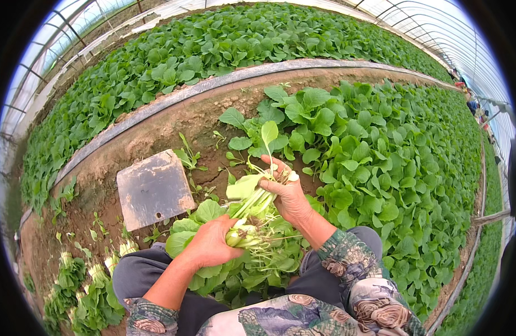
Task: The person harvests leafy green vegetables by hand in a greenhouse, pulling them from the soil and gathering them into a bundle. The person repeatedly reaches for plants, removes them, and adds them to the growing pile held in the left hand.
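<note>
My left hand (213, 243) is closed round the stems of a bunch of leafy green plants (243, 236), whose pale stem bases and roots point to the right. Above and to the right, my right hand (285, 191) grips a few more leafy green plants (258, 195) near their root ends; one leaf stands upright over the fingers. These plants lie close over the left hand's bunch. Under both hands a pile of loose leaves and stems (258, 275) lies between my knees.
A flat, soil-stained board (155, 191) lies on bare soil to the left. Tied bundles of greens (99, 290) lie at lower left. Dense growing greens (392, 176) fill the right side. A grey strip (241, 76) separates the beds. People (476, 107) are far off at upper right.
</note>
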The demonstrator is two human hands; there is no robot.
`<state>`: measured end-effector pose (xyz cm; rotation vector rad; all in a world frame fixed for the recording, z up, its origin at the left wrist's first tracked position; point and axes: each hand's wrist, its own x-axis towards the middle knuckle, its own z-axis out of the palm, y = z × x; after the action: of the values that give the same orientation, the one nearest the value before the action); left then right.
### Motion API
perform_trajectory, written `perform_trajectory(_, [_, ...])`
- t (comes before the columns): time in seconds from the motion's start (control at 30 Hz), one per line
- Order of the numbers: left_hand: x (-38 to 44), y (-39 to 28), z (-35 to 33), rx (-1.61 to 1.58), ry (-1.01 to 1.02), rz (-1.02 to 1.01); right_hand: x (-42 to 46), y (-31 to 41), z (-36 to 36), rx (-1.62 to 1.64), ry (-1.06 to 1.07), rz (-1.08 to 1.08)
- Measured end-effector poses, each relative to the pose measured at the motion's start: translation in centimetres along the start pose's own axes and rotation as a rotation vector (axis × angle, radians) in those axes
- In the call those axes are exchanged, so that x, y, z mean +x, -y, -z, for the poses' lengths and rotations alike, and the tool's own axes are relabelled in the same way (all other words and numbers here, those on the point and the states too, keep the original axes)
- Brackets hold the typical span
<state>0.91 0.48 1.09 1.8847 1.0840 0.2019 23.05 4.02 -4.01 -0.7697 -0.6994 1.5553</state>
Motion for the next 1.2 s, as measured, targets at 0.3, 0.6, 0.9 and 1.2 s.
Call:
perform_trajectory(0.3, [-1.1,-0.9,-0.5,0.262,0.056,0.030,1.4,-0.9,1.1,0.397,-0.311,-0.152])
perform_trajectory(0.6, [-3.0,0.1,-0.6,0.311,0.020,-0.006,2.3,3.5,4.6,0.530,-0.474,-0.045])
perform_trajectory(0.9, [-3.5,-0.2,-0.6,0.615,-0.297,-0.111,-3.5,-4.2,2.4,-1.678,0.462,-0.491])
perform_trajectory(1.2, [-2.8,0.4,-1.6,0.525,-0.453,-0.030,-0.5,-0.9,1.4,0.256,0.132,-0.101])
